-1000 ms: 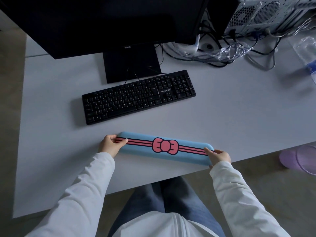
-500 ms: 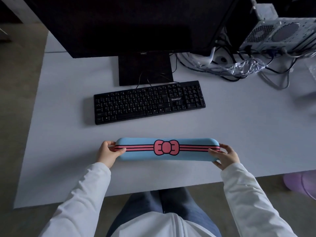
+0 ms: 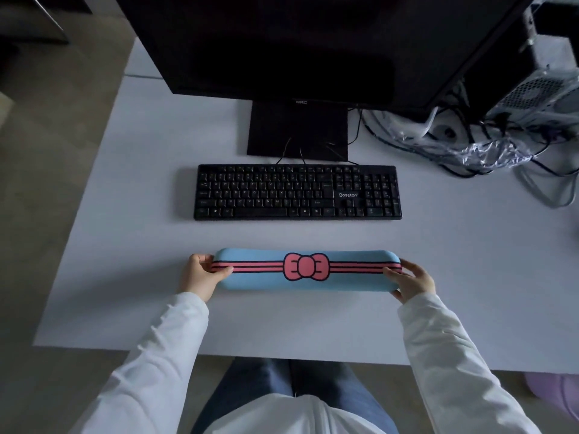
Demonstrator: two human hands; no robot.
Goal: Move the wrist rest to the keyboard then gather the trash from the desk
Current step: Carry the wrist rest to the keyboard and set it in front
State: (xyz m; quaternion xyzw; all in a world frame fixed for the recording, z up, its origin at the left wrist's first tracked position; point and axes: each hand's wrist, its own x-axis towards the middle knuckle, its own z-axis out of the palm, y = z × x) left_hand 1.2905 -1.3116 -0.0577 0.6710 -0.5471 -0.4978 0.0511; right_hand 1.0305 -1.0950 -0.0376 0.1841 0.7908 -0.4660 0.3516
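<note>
The white desk (image 3: 131,252) carries a black keyboard (image 3: 297,192) near its back edge, below the monitor (image 3: 282,45). My left hand (image 3: 200,275) pinches one end of the blue wrist rest (image 3: 307,269), fingers closed over it; my right hand (image 3: 413,278) clamps the other end. This keeps it level and parallel to the keyboard, well short of it. Crumpled plastic (image 3: 488,151) lies at the back right corner.

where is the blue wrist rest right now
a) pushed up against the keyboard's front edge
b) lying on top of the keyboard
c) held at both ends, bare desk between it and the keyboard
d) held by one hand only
c: the left hand and right hand each grip an end of the wrist rest, and a strip of bare desk separates it from the keyboard.
</note>
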